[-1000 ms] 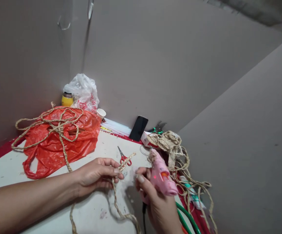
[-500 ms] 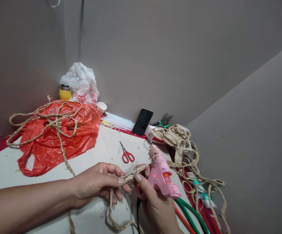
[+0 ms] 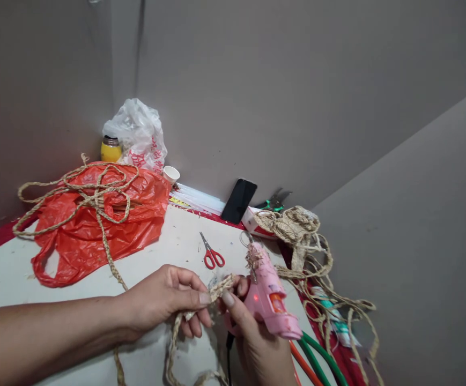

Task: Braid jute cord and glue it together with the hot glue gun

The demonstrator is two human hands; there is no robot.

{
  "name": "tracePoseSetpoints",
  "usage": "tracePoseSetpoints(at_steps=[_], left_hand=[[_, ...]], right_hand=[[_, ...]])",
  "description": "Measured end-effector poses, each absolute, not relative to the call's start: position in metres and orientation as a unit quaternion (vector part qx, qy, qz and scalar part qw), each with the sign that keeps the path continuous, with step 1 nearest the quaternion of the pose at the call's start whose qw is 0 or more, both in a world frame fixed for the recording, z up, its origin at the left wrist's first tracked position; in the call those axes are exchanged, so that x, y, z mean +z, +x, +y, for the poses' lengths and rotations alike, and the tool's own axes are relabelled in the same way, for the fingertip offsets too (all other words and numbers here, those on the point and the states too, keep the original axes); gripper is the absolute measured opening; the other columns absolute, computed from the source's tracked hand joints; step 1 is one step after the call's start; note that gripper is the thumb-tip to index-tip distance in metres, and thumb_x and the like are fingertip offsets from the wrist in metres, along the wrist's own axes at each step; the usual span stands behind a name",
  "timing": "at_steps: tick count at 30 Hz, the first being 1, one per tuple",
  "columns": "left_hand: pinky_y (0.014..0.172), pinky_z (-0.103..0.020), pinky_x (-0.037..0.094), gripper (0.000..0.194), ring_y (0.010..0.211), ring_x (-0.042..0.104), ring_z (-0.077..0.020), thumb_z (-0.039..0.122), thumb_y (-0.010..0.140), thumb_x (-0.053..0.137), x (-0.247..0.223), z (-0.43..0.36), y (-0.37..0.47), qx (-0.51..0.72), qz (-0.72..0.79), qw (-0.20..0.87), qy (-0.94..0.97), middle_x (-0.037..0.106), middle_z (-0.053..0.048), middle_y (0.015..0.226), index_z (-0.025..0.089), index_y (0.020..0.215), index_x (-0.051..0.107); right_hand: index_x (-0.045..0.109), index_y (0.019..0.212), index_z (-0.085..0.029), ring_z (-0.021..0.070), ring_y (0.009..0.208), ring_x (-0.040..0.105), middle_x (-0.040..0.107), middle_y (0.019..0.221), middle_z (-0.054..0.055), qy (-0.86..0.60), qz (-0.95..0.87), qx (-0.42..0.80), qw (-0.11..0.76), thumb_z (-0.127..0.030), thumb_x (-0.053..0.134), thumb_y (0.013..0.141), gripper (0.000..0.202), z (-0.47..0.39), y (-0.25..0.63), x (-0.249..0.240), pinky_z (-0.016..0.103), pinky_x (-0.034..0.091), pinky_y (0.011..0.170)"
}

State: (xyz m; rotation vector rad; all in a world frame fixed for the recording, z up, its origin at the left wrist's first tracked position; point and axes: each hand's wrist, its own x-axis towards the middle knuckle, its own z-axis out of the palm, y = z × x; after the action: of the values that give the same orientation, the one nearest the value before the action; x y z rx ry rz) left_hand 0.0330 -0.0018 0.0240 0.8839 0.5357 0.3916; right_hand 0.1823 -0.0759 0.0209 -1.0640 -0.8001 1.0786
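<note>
Between my two hands is a pale braided rope [image 3: 221,287], folded double near its end. My left hand [image 3: 168,300] pinches it between thumb and fingers, and a length of rope hangs below. The thumb and a fingertip of my right hand [image 3: 257,338] close on the rope's right end. A pink glue gun [image 3: 268,289] with a lit red light stands right beside my right hand, partly behind its fingers. Whether the palm bears on the gun cannot be made out. Red-handled scissors [image 3: 213,258] lie beyond my hands on the white board [image 3: 180,230].
Left, more braid lies over a red plastic bag [image 3: 136,230]. Behind are a yellow jar [image 3: 111,150], white bag [image 3: 144,131], paper cup [image 3: 171,174], black phone [image 3: 238,201] and green-handled pliers [image 3: 275,203]. Coiled braid [image 3: 297,228] and green and orange handles [image 3: 317,354] are at right.
The rope's doubled end has shifted left and slightly down, with less of it showing between my hands. The hanging loop has swung left. The view has shifted slightly.
</note>
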Motion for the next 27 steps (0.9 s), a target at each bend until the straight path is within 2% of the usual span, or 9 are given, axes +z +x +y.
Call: tracePoseSetpoints(at_steps=[5, 11, 13, 17, 22, 24, 27], left_hand=[[0.054, -0.023, 0.047, 0.028, 0.052, 0.062, -0.0123, 0.038, 0.068, 0.074, 0.027, -0.003, 0.032, 0.145, 0.260, 0.869, 0.395, 0.071, -0.007, 0.069, 0.013, 0.073, 0.065], [0.066, -0.020, 0.041, 0.031, 0.063, 0.056, -0.0088, 0.040, 0.071, 0.073, 0.030, -0.001, 0.031, 0.182, 0.248, 0.825, 0.474, 0.069, -0.006, 0.070, 0.009, 0.072, 0.073], [0.064, -0.019, 0.039, 0.032, 0.061, 0.052, -0.0074, 0.041, 0.073, 0.072, 0.030, 0.000, 0.031, 0.191, 0.243, 0.811, 0.497, 0.065, -0.003, 0.066, 0.009, 0.072, 0.073], [0.049, -0.018, 0.034, 0.035, 0.050, 0.043, -0.0053, 0.045, 0.070, 0.074, 0.029, -0.001, 0.032, 0.200, 0.267, 0.796, 0.505, 0.059, 0.002, 0.061, 0.011, 0.077, 0.066], [0.050, -0.022, 0.041, 0.044, 0.049, 0.053, -0.0097, 0.055, 0.071, 0.068, 0.031, -0.005, 0.033, 0.211, 0.279, 0.779, 0.521, 0.065, -0.002, 0.069, 0.017, 0.084, 0.050], [0.052, -0.022, 0.040, 0.040, 0.053, 0.052, -0.0097, 0.053, 0.074, 0.066, 0.033, -0.006, 0.032, 0.234, 0.280, 0.761, 0.536, 0.062, 0.000, 0.068, 0.017, 0.084, 0.050], [0.057, -0.020, 0.036, 0.029, 0.060, 0.047, -0.0089, 0.041, 0.073, 0.070, 0.036, -0.003, 0.031, 0.267, 0.285, 0.721, 0.573, 0.056, 0.002, 0.067, 0.014, 0.080, 0.060]], right_hand=[[0.057, 0.085, -0.023, 0.0118, 0.065, 0.052, 0.057, 0.073, -0.005, -0.474, -0.330, 0.493, 0.651, -0.027, 0.073, 0.078, 0.018, -0.077, 0.185, 0.017, 0.026, 0.046, 0.067], [0.059, 0.081, -0.021, 0.0105, 0.063, 0.052, 0.058, 0.071, -0.004, -0.458, -0.333, 0.514, 0.645, -0.027, 0.075, 0.077, 0.017, -0.078, 0.189, 0.018, 0.022, 0.046, 0.062], [0.059, 0.082, -0.020, 0.0110, 0.064, 0.051, 0.058, 0.071, -0.004, -0.468, -0.343, 0.512, 0.633, -0.028, 0.074, 0.078, 0.017, -0.078, 0.191, 0.018, 0.023, 0.045, 0.062], [0.059, 0.085, -0.021, 0.0104, 0.060, 0.048, 0.057, 0.069, -0.004, -0.498, -0.349, 0.487, 0.626, -0.031, 0.074, 0.077, 0.020, -0.078, 0.194, 0.017, 0.021, 0.041, 0.055], [0.060, 0.083, -0.018, 0.0125, 0.060, 0.050, 0.057, 0.067, -0.002, -0.519, -0.362, 0.486, 0.602, -0.035, 0.073, 0.077, 0.022, -0.078, 0.193, 0.019, 0.024, 0.040, 0.055], [0.061, 0.082, -0.018, 0.0122, 0.060, 0.049, 0.057, 0.067, -0.002, -0.533, -0.362, 0.472, 0.602, -0.036, 0.074, 0.076, 0.023, -0.077, 0.192, 0.020, 0.024, 0.039, 0.055], [0.062, 0.081, -0.018, 0.0117, 0.060, 0.049, 0.058, 0.067, -0.002, -0.541, -0.351, 0.466, 0.606, -0.036, 0.076, 0.073, 0.024, -0.077, 0.191, 0.021, 0.022, 0.039, 0.055]])
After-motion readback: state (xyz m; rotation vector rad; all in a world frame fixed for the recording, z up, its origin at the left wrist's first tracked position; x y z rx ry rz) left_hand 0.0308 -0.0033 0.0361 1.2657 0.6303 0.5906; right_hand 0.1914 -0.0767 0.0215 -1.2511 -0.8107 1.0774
